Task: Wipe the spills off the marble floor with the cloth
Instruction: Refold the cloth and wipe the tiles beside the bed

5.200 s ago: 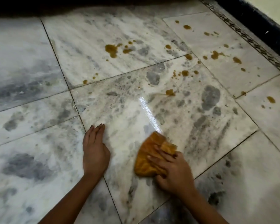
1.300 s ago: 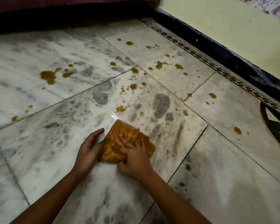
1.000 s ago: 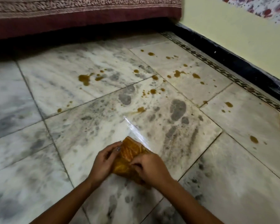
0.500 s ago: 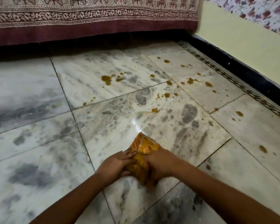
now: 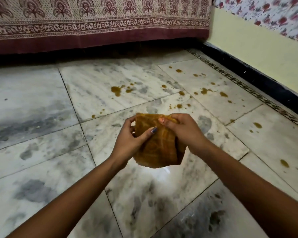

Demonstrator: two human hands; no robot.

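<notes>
Cloth off the floor, spills unwiped beyond your hands

Cloth (image 5: 155, 145), orange and already stained, is lifted clear of the marble floor (image 5: 41, 160). You hold it between both hands. Left hand (image 5: 129, 143) grips the near-left edge, thumb across the front face. Right hand (image 5: 184, 131) pinches the top right corner, fingers curled closed on the fabric. It looks like a refold to find a cleaner face, though that is a judgement.

Spills (image 5: 116, 90) lie beyond your hands: one larger blot ahead and slightly left, a scatter ahead and right running toward the dark skirting (image 5: 258, 79), and isolated drops (image 5: 284, 163) well out to the right of your right wrist. None of these is wiped yet.

Risks from here:
- Cloth looks loaded. Press a dirty face down and you will probably smear ochre film across pale stone rather than lift it.
- Bunched fabric hanging below your hands may drip onto the shiny, wet-looking patch beneath them.
- Small drops near the skirting are easy to miss among the grey veining.
- Patterned hanging fabric (image 5: 100, 23) ends close to the floor beyond the far blot; a long forward stroke could carry stain onto its hem.
</notes>
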